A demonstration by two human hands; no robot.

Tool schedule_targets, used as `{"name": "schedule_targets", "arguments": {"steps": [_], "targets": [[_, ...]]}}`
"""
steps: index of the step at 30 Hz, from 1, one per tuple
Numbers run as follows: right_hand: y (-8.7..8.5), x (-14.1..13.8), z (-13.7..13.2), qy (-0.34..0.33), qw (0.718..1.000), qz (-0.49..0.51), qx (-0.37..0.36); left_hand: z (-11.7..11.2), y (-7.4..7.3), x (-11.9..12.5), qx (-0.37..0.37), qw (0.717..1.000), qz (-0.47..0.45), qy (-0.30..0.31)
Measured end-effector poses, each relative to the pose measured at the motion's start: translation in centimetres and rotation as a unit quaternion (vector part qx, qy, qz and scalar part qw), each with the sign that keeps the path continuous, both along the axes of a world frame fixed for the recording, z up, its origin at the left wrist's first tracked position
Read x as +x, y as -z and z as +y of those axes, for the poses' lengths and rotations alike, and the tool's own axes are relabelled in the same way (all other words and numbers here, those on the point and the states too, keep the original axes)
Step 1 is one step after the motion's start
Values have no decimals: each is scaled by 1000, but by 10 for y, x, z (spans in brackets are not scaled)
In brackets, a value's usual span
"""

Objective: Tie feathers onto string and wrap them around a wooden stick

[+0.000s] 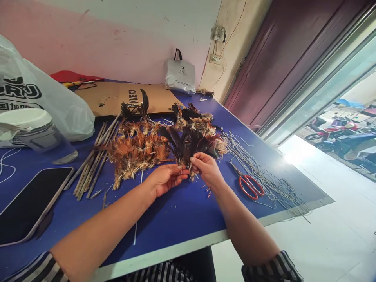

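Near the middle of the table, my left hand [167, 179] and my right hand [207, 167] meet at the base of a bunch of dark feathers [188, 143]. Thumb and fingers of each hand are pinched together there, and the feather tips point away from me. The exact grip at the quills is partly hidden by my fingers. Brown feather bunches [138, 150] with pale fluffy bases lie in rows just left of my hands. Behind the bunch and to its right are more dark and brown feather bunches [199, 121].
Red-handled scissors [241, 178] and a spread of loose strings [270, 184] lie at right. Thin sticks [94, 166], a phone [32, 203], a lidded jar [38, 131] and a plastic bag [67, 103] are left. Flat cardboard [108, 98] and a silver bag [180, 78] stand behind.
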State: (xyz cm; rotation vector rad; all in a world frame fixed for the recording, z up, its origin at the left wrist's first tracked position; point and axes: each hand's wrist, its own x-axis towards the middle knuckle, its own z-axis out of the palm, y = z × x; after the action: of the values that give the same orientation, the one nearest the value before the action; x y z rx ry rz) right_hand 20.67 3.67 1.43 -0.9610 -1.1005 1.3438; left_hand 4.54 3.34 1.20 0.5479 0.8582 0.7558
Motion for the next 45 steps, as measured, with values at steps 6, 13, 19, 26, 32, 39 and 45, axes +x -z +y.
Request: {"name": "schedule_targets", "arguments": {"steps": [6,13,19,26,32,39,45], "targets": [[8,-5,0,7,996,-90,13,-5,4,-1,-33,999,-4,0],[11,-7,1,8,990,-138,23,-5,5,2,-34,999,13,-28],[14,-10,1,18,986,-164,34,-7,5,5,-13,999,4,-37],[16,-8,1,19,985,-162,48,-8,5,6,17,999,23,-28],[16,5,8,-25,994,-47,-98,2,12,-7,-10,1000,-20,19],[20,18,28,42,990,88,-101,8,0,-36,39,972,-187,137],[6,10,12,-10,998,-49,-32,8,5,-34,47,979,-147,133]]}}
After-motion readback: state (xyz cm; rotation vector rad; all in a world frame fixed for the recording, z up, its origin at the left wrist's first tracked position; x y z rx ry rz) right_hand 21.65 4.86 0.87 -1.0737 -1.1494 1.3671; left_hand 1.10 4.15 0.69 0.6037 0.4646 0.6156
